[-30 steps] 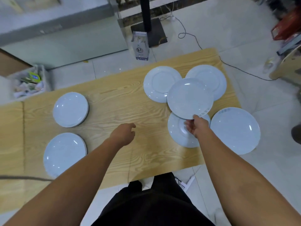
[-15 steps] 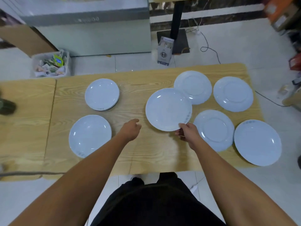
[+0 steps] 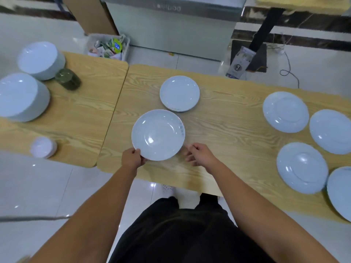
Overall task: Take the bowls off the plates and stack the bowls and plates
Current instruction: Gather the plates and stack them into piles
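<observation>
From the head camera, the left hand (image 3: 133, 158) grips the near rim of a shallow bowl (image 3: 157, 134), thumb on top of the edge. The right hand (image 3: 199, 154) sits just beside the bowl's near right edge, its fingers loosely curled and holding nothing. The bowl lies near the front of the counter (image 3: 228, 130), just in front of a short stack of bowls (image 3: 179, 93).

A second ago the right hand was carrying this bowl by its rim above the plates at the right end of the counter, and the left hand hung empty over the wood. Since then the bowl has crossed to the left. The right hand has let go and the left hand has taken hold. A single bowl lay in about this spot half a second ago. The carried one seems to have come down on it, though no lower rim shows clearly enough to be sure.

One more bowl therefore looks to be off its plate and joined to a pile. Four dishes at the right remain spread singly and not yet stacked: the far plate (image 3: 285, 112), its neighbour (image 3: 331, 130), the near plate (image 3: 302, 167) and one cut off by the edge (image 3: 340, 192).

On the adjoining counter (image 3: 85, 111) to the left stand two tall white stacks (image 3: 22, 95) (image 3: 40, 59), with a dark jar (image 3: 67, 78) between them.
</observation>
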